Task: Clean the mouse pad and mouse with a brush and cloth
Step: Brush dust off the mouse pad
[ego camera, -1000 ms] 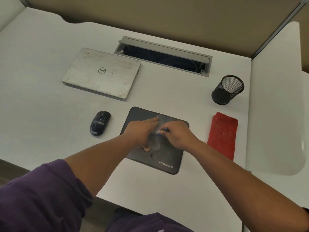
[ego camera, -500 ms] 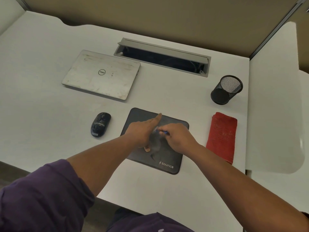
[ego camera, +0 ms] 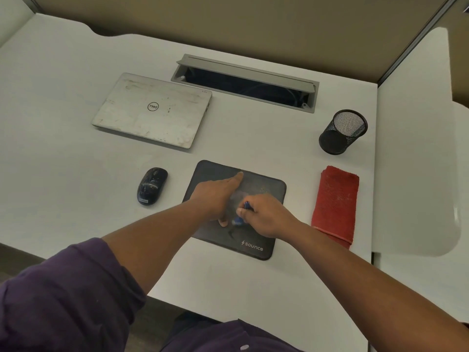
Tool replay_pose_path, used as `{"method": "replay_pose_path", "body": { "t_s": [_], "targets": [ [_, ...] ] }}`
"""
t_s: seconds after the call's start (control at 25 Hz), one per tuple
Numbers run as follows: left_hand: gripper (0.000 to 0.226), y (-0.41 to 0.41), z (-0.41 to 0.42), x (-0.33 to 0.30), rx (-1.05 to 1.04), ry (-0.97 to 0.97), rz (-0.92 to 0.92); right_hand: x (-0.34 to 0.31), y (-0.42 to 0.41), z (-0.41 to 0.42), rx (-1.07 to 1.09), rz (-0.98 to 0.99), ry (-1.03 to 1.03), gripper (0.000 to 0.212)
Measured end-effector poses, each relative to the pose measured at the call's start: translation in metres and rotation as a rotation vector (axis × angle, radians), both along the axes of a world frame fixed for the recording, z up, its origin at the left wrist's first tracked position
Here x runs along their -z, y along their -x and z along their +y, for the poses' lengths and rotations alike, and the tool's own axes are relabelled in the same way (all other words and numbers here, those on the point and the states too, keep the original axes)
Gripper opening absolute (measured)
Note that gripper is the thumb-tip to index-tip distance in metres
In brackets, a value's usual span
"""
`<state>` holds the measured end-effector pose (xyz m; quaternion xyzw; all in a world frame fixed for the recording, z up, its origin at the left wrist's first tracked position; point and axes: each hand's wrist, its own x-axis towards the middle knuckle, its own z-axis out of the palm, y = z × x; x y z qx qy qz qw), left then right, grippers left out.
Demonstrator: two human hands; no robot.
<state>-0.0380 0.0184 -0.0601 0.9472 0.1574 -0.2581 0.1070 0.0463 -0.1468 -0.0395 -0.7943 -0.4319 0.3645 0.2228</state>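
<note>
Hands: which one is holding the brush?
The right hand: its fingers pinch the small blue brush on the mouse pad. The left hand holds nothing, forefinger stretched out over the pad.

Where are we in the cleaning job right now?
Nothing looks finished. In hand: the right hand grips a blue brush on the mouse pad, while the left hand presses the pad flat. Left: the mouse sits untouched beside the pad, and the red cloth lies folded, unused.

The hands hide the mouse pad's [ego camera: 264,185] middle, and the brush [ego camera: 243,213] between them is blurred.
</note>
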Motion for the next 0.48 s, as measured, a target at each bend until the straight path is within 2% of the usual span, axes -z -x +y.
{"method": "replay_pose_path", "body": {
  "t_s": [0.08,0.2,0.36,0.48],
  "targets": [
    [0.149,0.000,-0.001,0.001,0.004,-0.006,0.001,-0.003,0.005,-0.004,-0.005,0.001,-0.035,0.018],
    [0.148,-0.001,-0.002,0.003,0.019,-0.013,0.005,-0.002,0.006,-0.010,-0.083,0.005,0.116,0.022],
    [0.152,-0.001,-0.001,0.001,0.039,-0.014,0.012,-0.005,0.003,-0.005,0.083,-0.007,-0.074,0.020],
    [0.151,-0.002,-0.001,-0.001,0.062,-0.025,0.024,-0.004,0.008,0.002,0.008,0.012,-0.009,0.022]
  ]
}}
